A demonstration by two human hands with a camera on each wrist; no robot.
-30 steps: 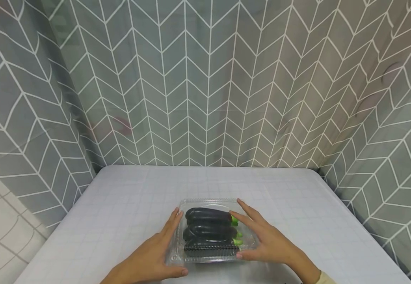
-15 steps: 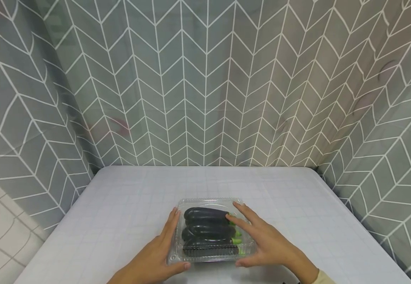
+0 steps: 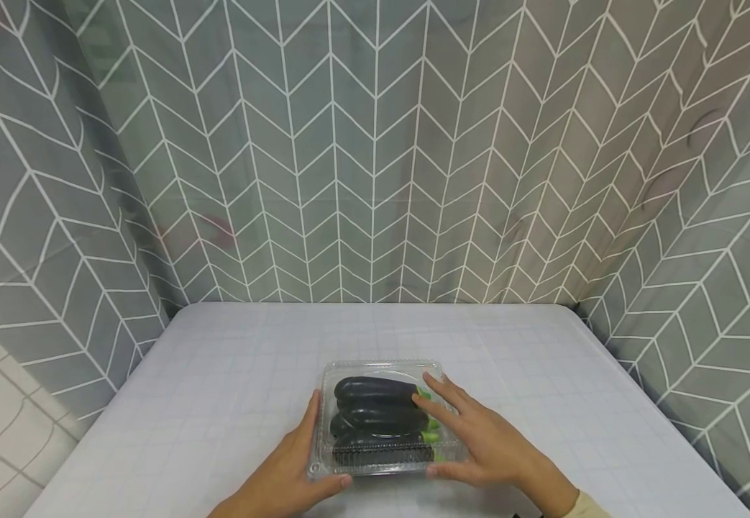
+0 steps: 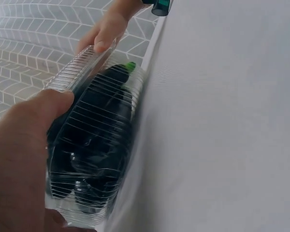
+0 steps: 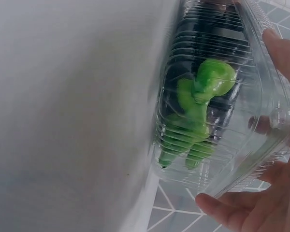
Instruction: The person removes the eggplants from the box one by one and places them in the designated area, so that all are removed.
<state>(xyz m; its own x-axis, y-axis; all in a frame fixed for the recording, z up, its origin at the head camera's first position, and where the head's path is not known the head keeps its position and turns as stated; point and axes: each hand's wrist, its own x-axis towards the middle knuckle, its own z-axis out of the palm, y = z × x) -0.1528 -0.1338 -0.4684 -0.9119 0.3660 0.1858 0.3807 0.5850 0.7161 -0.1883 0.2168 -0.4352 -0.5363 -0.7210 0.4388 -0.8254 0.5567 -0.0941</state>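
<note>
A clear plastic clamshell box [image 3: 384, 469] holds dark eggplants [image 3: 377, 419] with green stem ends [image 5: 215, 77]; three show through the lid in the head view. It is closed and sits low at the near middle of the table. My left hand [image 3: 290, 460] grips its left side, thumb on the front rim and fingers along the side. In the left wrist view that thumb [image 4: 53, 104] lies on the rim seam. My right hand [image 3: 481, 439] holds the right side, its spread fingers over the lid and thumb at the front edge. Some fingertips are hidden.
A white cloth with a faint grid covers the table [image 3: 252, 360]. Grey curtains [image 3: 375, 158] with white chevron lines hang behind and at both sides. White tiles [image 3: 6, 410] show at the lower left. A dark device [image 4: 160, 7] is on the right wrist.
My left thumb has moved a little right along the front of the box, and the left fingers have drawn lower along its side. The right hand and the box have barely shifted.
</note>
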